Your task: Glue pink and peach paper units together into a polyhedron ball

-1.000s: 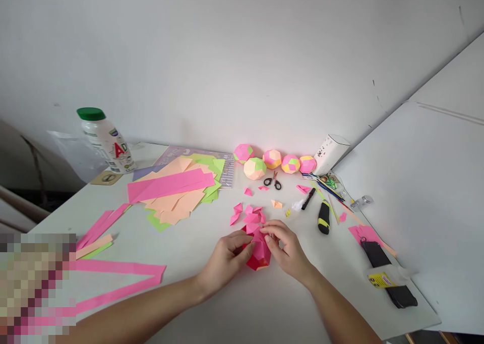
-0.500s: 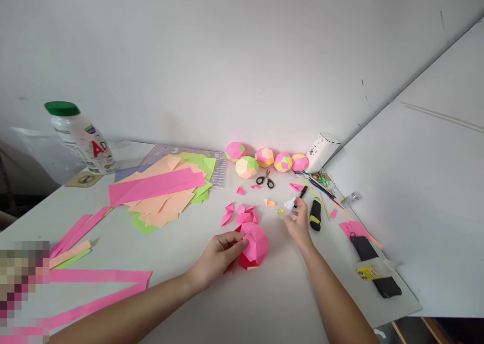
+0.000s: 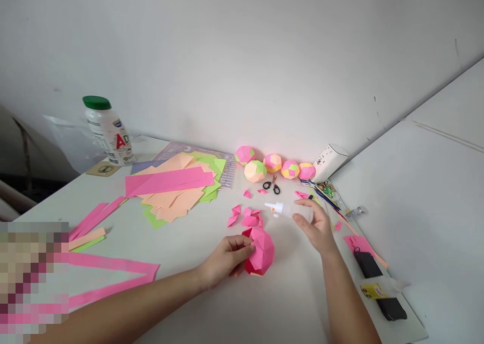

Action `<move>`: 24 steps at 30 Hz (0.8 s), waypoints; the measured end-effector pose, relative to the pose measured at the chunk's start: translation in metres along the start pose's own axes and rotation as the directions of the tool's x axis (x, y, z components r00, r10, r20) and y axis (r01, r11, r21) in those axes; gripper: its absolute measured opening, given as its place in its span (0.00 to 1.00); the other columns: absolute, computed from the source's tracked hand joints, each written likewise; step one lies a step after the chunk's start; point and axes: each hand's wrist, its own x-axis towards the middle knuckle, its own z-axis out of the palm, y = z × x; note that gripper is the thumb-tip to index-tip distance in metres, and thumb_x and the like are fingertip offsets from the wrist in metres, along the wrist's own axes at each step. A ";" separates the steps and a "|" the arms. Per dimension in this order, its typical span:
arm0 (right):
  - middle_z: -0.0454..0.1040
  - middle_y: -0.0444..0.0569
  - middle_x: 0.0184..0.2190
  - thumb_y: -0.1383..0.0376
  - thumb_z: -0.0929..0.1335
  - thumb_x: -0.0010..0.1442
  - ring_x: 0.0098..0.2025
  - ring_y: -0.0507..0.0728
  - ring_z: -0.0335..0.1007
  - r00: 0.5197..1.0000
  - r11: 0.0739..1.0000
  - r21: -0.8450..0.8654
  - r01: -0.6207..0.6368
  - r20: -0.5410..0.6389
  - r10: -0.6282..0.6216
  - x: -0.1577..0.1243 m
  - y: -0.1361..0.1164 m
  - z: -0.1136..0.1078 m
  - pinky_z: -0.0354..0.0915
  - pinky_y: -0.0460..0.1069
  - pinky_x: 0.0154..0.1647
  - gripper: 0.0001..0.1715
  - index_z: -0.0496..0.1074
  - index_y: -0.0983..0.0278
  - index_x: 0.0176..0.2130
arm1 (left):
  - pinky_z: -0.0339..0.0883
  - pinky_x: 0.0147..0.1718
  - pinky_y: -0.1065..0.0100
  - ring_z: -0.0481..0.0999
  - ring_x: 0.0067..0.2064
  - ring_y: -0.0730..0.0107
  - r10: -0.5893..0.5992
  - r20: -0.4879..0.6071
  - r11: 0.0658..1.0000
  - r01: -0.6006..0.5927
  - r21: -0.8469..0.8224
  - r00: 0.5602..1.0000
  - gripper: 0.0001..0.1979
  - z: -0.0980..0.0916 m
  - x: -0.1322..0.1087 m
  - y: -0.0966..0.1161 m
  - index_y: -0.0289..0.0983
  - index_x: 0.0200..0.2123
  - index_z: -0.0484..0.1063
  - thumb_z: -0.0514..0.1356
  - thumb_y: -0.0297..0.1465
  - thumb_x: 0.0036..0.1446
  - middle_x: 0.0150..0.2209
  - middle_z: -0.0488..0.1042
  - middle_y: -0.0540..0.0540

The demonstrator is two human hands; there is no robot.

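Note:
At the front middle of the table, my left hand grips the left side of a pink folded-paper ball that has an open gap showing a darker inside. My right hand is closed around a clear glue bottle, held sideways with its white nozzle pointing left. Under and beside the nozzle are small folded pink pieces. Black-handled scissors lie behind the bottle.
Several finished paper balls line the wall, beside a white cylinder. Paper sheets and a green-capped bottle stand left. A black case and second glue bottle lie right.
My right hand has lifted the glue bottle and turned it sideways, nozzle to the left. My left hand still grips the pink ball. The whole view has shifted a little.

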 end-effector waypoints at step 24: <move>0.66 0.45 0.29 0.59 0.68 0.54 0.32 0.56 0.65 0.983 1.000 -0.029 0.003 0.181 0.002 -0.002 -0.057 0.027 0.64 0.48 0.28 0.10 0.64 0.60 0.34 | 0.44 0.16 0.73 0.53 0.14 0.81 0.009 0.092 0.999 -0.007 -0.032 0.996 0.17 -0.002 -0.001 0.004 0.36 0.27 0.70 0.60 0.46 0.50 0.12 0.59 0.57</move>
